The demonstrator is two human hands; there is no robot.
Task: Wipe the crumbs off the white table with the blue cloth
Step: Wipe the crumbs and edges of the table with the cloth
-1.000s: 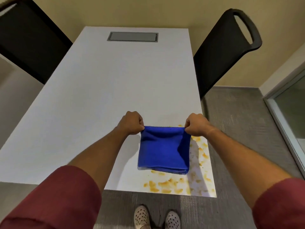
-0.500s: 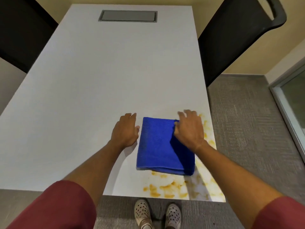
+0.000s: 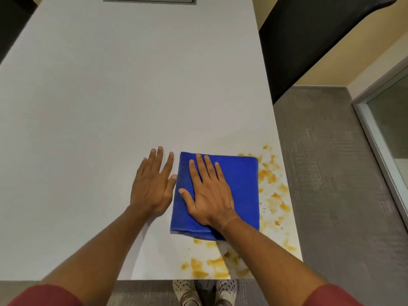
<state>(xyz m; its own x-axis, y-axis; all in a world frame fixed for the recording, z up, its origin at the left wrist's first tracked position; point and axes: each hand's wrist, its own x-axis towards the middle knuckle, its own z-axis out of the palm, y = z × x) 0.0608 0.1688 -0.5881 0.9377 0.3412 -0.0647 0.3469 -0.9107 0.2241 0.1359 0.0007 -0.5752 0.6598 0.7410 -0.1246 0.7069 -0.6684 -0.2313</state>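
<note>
- Two shoes (image 3: 204, 292) show at the bottom edge, on the grey floor (image 3: 331, 173) just below the near edge of the table (image 3: 88, 107).
- Crumbs (image 3: 212, 265), orange-yellow, lie scattered along that near edge and up the right-hand edge beside the blue cloth (image 3: 238, 184), some right at the lip of the table.
- Folded into a thick square, the blue cloth lies flat on the near right part of the table, with crumbs on its near and right sides.
- Spread wide, the right hand (image 3: 209, 195) presses palm-down on the left half of the cloth, gripping nothing, fingers pointing away from the person.
- Just beside it, the left hand (image 3: 152, 186) rests flat and open on bare table, its thumb at the cloth's left edge, holding nothing.
- Farther off, the white top is bare up to a grey inset panel (image 3: 150, 0); a black chair (image 3: 309, 40) stands at the far right.
- Risk, as I judge it: crumbs this close to the edges would drop to the floor if swept outward without a catching hand.
- Pressure on only one half could let the folded layers slide or bunch, and pressing hard may smear the crumbs rather than gather them.
</note>
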